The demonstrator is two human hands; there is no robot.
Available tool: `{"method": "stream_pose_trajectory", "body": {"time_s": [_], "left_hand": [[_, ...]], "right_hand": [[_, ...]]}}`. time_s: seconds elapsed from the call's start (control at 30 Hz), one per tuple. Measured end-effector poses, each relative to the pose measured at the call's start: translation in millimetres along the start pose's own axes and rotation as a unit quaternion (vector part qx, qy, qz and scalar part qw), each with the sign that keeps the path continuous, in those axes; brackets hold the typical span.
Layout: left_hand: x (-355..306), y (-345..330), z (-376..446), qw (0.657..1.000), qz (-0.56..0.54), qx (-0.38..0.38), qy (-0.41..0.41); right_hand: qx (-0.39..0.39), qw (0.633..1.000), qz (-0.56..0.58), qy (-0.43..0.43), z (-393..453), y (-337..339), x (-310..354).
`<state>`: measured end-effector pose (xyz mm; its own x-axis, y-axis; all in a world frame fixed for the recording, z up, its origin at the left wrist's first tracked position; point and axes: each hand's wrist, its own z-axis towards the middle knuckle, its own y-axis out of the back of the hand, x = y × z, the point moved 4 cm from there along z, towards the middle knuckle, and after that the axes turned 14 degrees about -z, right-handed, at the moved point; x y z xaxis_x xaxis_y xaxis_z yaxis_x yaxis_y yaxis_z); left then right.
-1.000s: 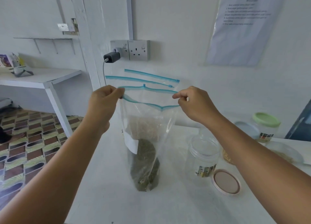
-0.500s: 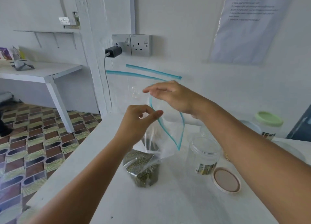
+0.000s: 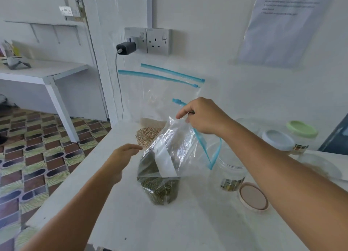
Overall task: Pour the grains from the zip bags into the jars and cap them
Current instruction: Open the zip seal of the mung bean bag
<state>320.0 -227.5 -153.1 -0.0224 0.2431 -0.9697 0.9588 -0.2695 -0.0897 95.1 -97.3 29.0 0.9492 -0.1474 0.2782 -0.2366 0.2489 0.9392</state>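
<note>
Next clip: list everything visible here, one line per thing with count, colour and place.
green-grain bag: 1, clear with blue zip, table centre, top open
bags at the wall: 2, clear with blue zips, behind it, tan grains at the bottom
open jar: 1, clear, right of the green-grain bag
loose lid: 1, pinkish, flat on the table beside the open jar
capped jars: 2, green lid and pale blue lid, far right
table: 1, white
sockets: 2, grey, wall; black charger plugged in
paper: 1, white, wall
hands: right pinches the bag's top; left open beside it

Print on the wall sheet (image 3: 286, 22) and jar labels (image 3: 232, 183) is too blurred to read.
</note>
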Motion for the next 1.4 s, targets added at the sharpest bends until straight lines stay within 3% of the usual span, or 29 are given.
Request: {"method": "stream_pose_trajectory", "body": {"time_s": [0.13, 0.37, 0.53, 0.83, 0.93, 1.17, 1.27, 1.4], "left_hand": [[17.0, -6.8, 7.3, 0.991, -0.007, 0.056, 0.121], [28.1, -27.2, 17.6, 0.983, -0.094, 0.045, 0.149], [19.5, -21.3, 20.8, 0.983, -0.15, 0.01, 0.101], [-49.9, 22.1, -6.7, 0.98, -0.172, 0.007, -0.097], [-38.9, 32.4, -12.9, 0.974, -0.205, 0.028, -0.091], [-16.0, 36.6, -5.9, 0.965, -0.248, 0.083, 0.024], [-14.6, 35.4, -3.6, 0.975, -0.209, 0.072, 0.014], [-18.6, 33.0, -6.3, 0.984, -0.17, 0.002, -0.046]], "right_hand": [[-0.031, 0.999, 0.009, -0.007, 4.9, -7.8, -6.4], [-0.061, 0.997, 0.035, -0.018, 5.4, -13.6, -7.7], [-0.102, 0.993, 0.054, -0.03, 3.6, -2.6, -10.5], [-0.138, 0.961, 0.224, -0.08, 5.3, -1.8, -34.1], [-0.14, 0.953, 0.262, -0.064, 3.1, -9.8, -31.4], [-0.113, 0.956, 0.268, -0.034, 3.9, -13.7, -25.2], [-0.11, 0.96, 0.254, -0.03, 2.6, -18.5, -27.0], [-0.115, 0.96, 0.251, -0.045, -0.5, -18.2, -29.7]]}}
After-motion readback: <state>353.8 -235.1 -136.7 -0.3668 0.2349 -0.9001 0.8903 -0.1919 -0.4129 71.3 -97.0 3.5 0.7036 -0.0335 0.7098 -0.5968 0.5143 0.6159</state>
